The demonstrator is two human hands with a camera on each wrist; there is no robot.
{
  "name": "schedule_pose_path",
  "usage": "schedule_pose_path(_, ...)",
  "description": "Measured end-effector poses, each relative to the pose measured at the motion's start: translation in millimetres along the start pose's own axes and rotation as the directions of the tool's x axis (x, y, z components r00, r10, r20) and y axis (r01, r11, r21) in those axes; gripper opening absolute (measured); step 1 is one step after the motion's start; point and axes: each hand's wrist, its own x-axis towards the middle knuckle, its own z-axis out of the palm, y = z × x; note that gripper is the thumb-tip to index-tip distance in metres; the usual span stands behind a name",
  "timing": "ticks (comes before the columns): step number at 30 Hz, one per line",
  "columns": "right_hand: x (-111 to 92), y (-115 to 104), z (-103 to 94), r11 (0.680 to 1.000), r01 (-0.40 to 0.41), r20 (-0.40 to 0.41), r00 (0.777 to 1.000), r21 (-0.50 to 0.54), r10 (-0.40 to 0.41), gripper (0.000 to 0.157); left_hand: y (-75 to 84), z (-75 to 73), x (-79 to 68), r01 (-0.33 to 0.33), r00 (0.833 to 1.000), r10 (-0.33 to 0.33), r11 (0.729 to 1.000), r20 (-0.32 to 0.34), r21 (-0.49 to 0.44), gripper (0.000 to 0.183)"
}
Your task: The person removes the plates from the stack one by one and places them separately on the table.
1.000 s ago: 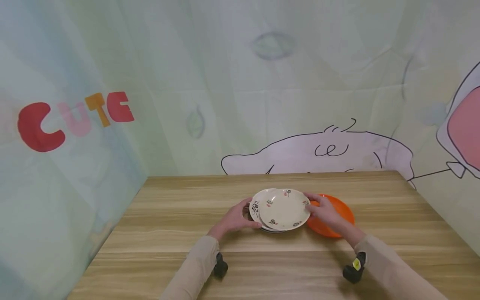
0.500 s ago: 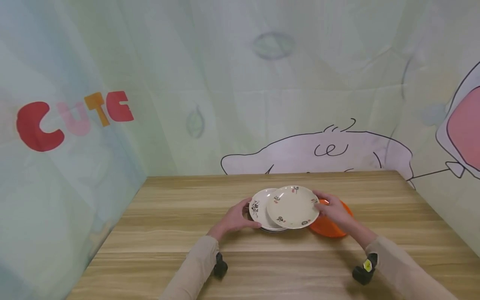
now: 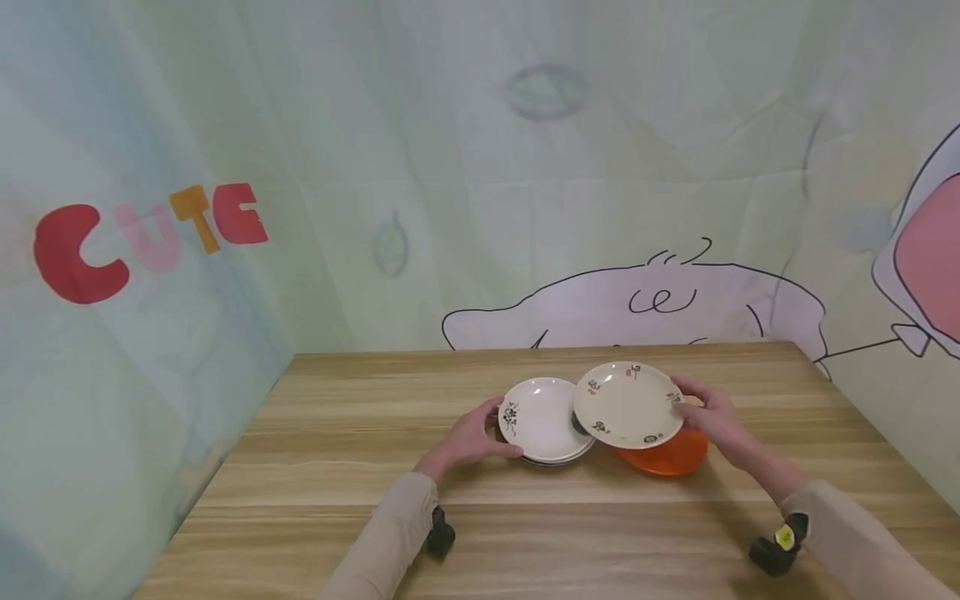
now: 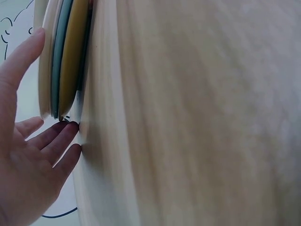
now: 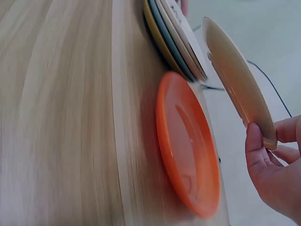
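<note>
My right hand [image 3: 716,425] pinches the right rim of a cream plate [image 3: 628,406] with small printed motifs, thumb on its upper face. This plate is raised, slightly tilted, overlapping the orange plate [image 3: 667,457] in the head view. To its left stands a stack of plates, topped by a white plate [image 3: 542,421] with a dark floral print. Edge-on in the left wrist view, a teal plate [image 4: 60,61] and a yellow plate [image 4: 73,56] show lower in the stack. My left hand [image 3: 471,433] rests against the stack's left side, its thumb near the front rim and its fingers loosely spread.
The wood-grain table [image 3: 337,500] extends around the plates. A printed cloth backdrop [image 3: 465,167] rises behind its far edge and along the left side. Each wrist carries a black camera mount; the right mount [image 3: 780,546] has a yellow label.
My right hand has drawn the cream plate off the stack, moving right and slightly up, uncovering most of the white plate. It now hangs partly over the orange plate. My left hand has stayed put.
</note>
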Motion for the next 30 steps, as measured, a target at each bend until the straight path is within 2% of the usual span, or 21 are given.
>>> schedule_pose_path(9, -14, 10, -35.4, 0.998, -0.028, -0.046, 0.999, -0.054, 0.025, 0.053, -1.3, 0.7, -0.2, 0.009, 1.000, -0.009, 1.000, 0.003, 0.002, 0.094)
schedule_pose_path(18, -23, 23, -53.3, 0.990, -0.059, -0.135, 0.990, -0.128, 0.041, 0.054, -3.1, 0.4, 0.7, 0.008, 1.000, -0.008, 1.000, -0.008, 0.016, 0.095)
schedule_pose_path(24, -27, 32, -62.1, 0.990, -0.055, -0.159, 0.987, -0.128, 0.034, 0.054, -3.5, 0.8, 1.0, 0.004, 1.000, -0.004, 1.000, -0.005, 0.015, 0.096)
schedule_pose_path(30, -28, 55, -78.8, 0.992, -0.075, -0.184, 0.981, -0.105, 0.055, 0.059, -4.5, 0.6, 1.4, 0.001, 1.000, -0.001, 1.000, -0.005, 0.024, 0.096)
